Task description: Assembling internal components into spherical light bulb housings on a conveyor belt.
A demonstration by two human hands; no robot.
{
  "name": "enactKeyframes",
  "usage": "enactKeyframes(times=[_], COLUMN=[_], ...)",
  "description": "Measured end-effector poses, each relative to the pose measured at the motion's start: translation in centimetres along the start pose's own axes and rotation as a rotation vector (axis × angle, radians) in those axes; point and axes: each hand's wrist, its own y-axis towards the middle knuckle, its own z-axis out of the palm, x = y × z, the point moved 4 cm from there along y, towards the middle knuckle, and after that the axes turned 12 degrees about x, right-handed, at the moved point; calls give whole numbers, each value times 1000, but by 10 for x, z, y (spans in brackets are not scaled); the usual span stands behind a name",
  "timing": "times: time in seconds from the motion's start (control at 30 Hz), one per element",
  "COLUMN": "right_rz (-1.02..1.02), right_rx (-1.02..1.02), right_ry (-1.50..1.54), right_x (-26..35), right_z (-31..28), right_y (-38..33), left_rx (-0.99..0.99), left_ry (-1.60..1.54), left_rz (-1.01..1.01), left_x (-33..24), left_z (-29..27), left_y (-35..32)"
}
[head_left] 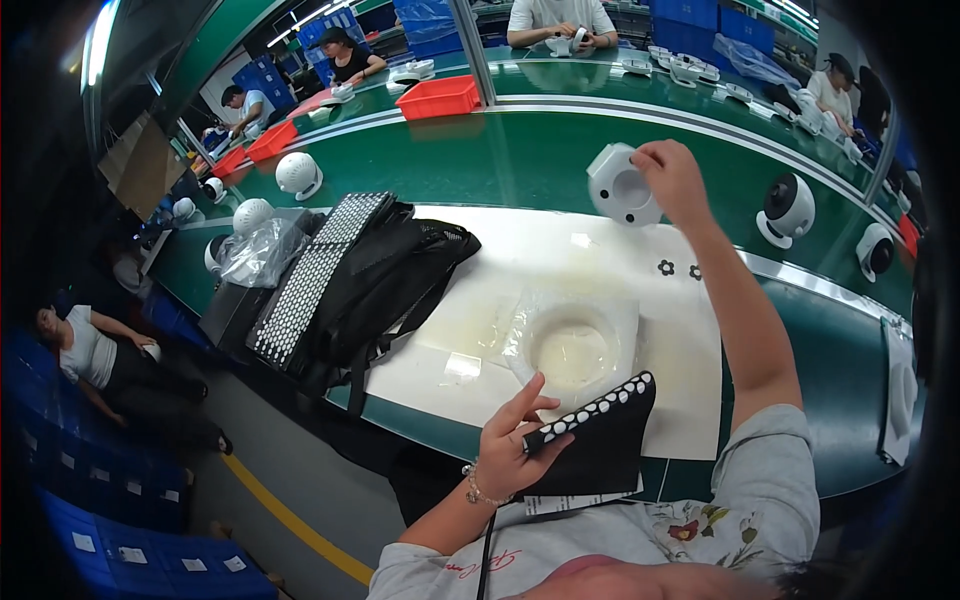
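- In the head view, looking down, a person in a grey printed top works at a green table (540,150) partly covered by a white sheet (685,350).
- The right hand (672,180) reaches forward, thumb and fingers closed in a pinch on the edge of a white rounded part (612,192). This part hangs over the far edge of the sheet, its round recess and black spots showing.
- The left hand (515,440), near the body, has a black dotted piece (600,425) gripped between thumb and fingers, the index finger pointing outward. A strip of white dots runs along the piece's upper edge.
- Between the hands, on the sheet, sits a pale ring (518,345) covered in clear plastic.
- To its right lie two small black flower shapes (667,268), side by side, near the right forearm.
- Left of the sheet's middle, a black bag (400,265) with a white-dotted panel (325,270) lies heaped, a crumpled clear plastic bag (262,252) just beside it.
- Round white devices stand around: one beyond the bag (298,175), two toward the right with black fronts (787,210).
- Across the table, a co-worker (560,15) in white handles a white device; a red bin (440,97) stands nearby.
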Motion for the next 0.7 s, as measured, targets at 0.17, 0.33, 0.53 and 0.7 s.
enactKeyframes(times=[0.17, 0.33, 0.53, 0.7], right_rz=[-219, 104, 560, 610], right_rx=[14, 326, 212, -49], right_ry=[-699, -614, -341, -865], right_x=[-97, -156, -202, -306], right_z=[44, 52, -18, -81], right_y=[-18, -38, -68, -122], left_rx=[37, 42, 10, 18], left_ry=[-42, -65, -46, -105], left_rz=[-29, -129, -220, -246], left_x=[8, 9, 17, 15], left_z=[5, 4, 4, 7], left_y=[-1, -3, -8, 0])
